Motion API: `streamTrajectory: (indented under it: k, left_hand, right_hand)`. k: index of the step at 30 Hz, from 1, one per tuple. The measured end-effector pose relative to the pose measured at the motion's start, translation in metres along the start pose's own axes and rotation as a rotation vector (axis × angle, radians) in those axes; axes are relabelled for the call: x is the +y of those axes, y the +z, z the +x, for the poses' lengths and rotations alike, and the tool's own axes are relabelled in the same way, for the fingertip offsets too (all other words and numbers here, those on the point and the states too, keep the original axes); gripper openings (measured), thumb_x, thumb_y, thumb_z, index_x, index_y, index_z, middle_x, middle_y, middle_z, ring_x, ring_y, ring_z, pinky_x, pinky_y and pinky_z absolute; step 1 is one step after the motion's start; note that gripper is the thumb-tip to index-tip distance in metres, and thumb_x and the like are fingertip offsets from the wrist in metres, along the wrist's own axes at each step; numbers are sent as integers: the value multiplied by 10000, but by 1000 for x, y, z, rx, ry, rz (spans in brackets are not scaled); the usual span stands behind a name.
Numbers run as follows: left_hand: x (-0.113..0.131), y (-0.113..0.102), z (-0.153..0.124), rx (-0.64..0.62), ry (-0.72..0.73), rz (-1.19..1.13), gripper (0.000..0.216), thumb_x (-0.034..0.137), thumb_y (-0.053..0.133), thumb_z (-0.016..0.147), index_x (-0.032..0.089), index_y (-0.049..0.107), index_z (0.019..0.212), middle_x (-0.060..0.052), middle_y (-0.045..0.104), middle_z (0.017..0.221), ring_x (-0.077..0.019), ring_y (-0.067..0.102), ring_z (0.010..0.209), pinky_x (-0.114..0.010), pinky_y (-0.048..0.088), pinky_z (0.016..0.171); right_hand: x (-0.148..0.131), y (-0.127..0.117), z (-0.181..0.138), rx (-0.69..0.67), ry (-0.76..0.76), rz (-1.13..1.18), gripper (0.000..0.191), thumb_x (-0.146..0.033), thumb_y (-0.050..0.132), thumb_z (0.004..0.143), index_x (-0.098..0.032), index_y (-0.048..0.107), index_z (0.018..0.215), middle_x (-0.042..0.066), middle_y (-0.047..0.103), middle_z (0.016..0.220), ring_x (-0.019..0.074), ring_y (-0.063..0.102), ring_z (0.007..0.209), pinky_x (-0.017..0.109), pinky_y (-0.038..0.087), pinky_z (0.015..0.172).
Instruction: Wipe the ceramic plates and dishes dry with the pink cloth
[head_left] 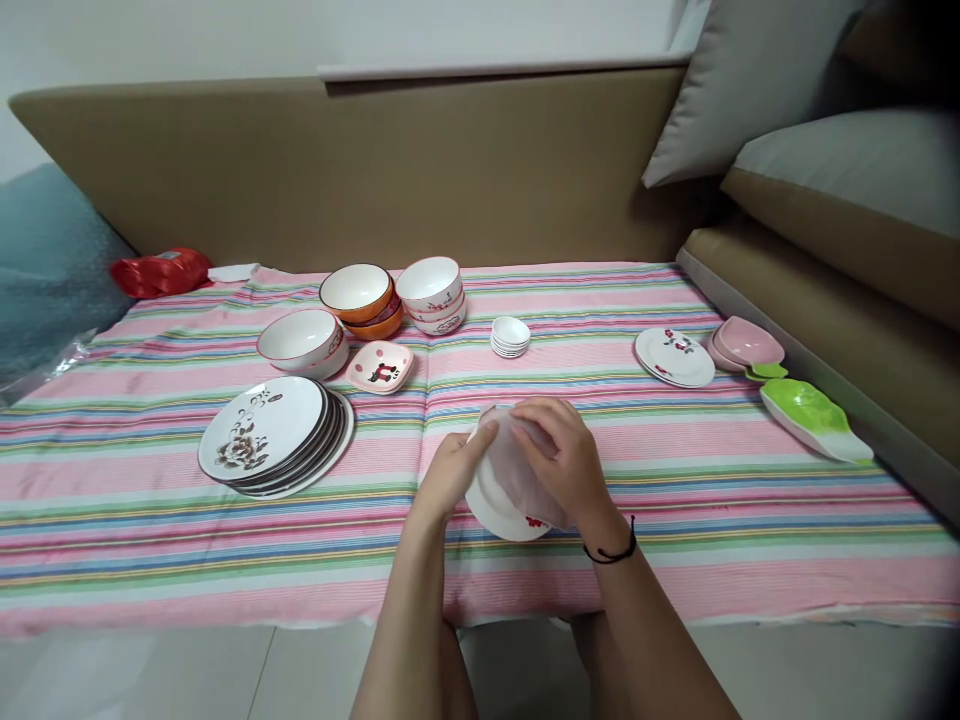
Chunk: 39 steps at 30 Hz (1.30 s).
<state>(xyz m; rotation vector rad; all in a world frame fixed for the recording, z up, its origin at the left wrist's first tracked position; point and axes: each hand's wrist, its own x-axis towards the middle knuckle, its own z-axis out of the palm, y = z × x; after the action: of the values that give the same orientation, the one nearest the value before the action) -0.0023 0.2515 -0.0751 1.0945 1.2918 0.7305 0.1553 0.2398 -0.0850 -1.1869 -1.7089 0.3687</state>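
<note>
A small white plate [496, 507] with a red mark near its rim is held tilted above the striped cloth at the front middle. My left hand [450, 472] grips its left edge, thumb on the rim. My right hand [564, 458] presses a thin white cloth or tissue [525, 472] against the plate's face, fingers curled over it. A black band circles my right wrist.
On the striped cloth [675, 470]: a stack of flowered plates [270, 435] at left, several bowls [360, 295] behind, a small red-dotted dish [381, 366], a stack of tiny white dishes [510, 336], a white plate [673, 356], pink dishes [746, 345], a green leaf-shaped dish [814, 418] at right.
</note>
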Motion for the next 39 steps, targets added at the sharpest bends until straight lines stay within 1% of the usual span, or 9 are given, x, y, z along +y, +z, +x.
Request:
streamTrajectory:
  k: [3, 7, 12, 14, 18, 22, 29, 33, 39]
  left_hand:
    - [-2, -1, 2, -81, 38, 17, 521, 601, 534, 771, 147, 528, 515, 14, 470, 461, -105, 392, 470, -234, 265, 468]
    - [-6, -6, 3, -243, 61, 27, 486, 574, 520, 800, 128, 633, 644, -10, 578, 573, -114, 456, 539, -225, 315, 511]
    - [-6, -11, 0, -353, 54, 63, 478, 563, 546, 787, 124, 636, 621, -12, 566, 558, -108, 438, 521, -225, 311, 496]
    - [-5, -12, -2, -345, 44, 52, 481, 569, 559, 774, 122, 633, 610, -9, 555, 538, -106, 434, 501, -227, 309, 488]
    - [-2, -11, -4, -235, 5, -43, 512, 603, 565, 754, 121, 616, 589, 1, 531, 496, -91, 419, 448, -219, 281, 441]
    - [0, -5, -3, -55, 12, -187, 516, 613, 588, 735, 127, 600, 563, -10, 566, 498, -104, 476, 437, -213, 315, 429]
    - [-1, 4, 7, 267, 64, -408, 583, 667, 506, 762, 130, 709, 862, -67, 700, 663, -183, 618, 561, -250, 440, 508]
    - [-4, -4, 9, 184, 46, -280, 629, 686, 470, 772, 129, 708, 945, -84, 723, 741, -214, 645, 648, -273, 465, 571]
    - [-7, -18, 1, -75, 24, -152, 544, 637, 483, 799, 138, 699, 814, -65, 710, 725, -184, 611, 626, -250, 430, 573]
  right_hand:
    - [-1, 0, -1, -74, -16, -3, 200, -208, 550, 865, -228, 617, 1052, 52, 631, 1060, 219, 541, 1025, 374, 427, 913]
    - [-2, -2, -2, -257, 32, 158, 238, -201, 511, 886, -244, 616, 1096, 36, 644, 1094, 196, 570, 1023, 338, 442, 894]
    - [-2, -6, -3, -396, 153, 246, 162, -275, 605, 832, -233, 664, 978, 4, 681, 944, 177, 606, 860, 280, 445, 769]
    - [0, -7, -4, -400, 233, 206, 161, -353, 631, 811, -195, 656, 798, -12, 637, 757, 149, 559, 705, 247, 404, 636]
    - [3, -8, -4, -312, 357, 153, 413, -477, 582, 818, -171, 449, 573, -47, 394, 551, 92, 347, 543, 236, 239, 493]
    - [2, -6, -4, -128, 428, 208, 428, -474, 485, 871, -186, 344, 587, -47, 283, 568, 93, 285, 552, 241, 213, 501]
    - [1, 5, 1, 81, 533, 364, 321, -458, 529, 838, -186, 465, 679, -38, 373, 621, 118, 362, 611, 229, 280, 541]
    - [5, 6, 3, 77, 567, 417, 311, -459, 552, 817, -183, 495, 688, -30, 410, 640, 123, 380, 619, 231, 299, 548]
    - [7, -3, 2, -212, 558, 463, 340, -485, 539, 818, -185, 491, 668, -23, 437, 639, 124, 383, 598, 233, 297, 530]
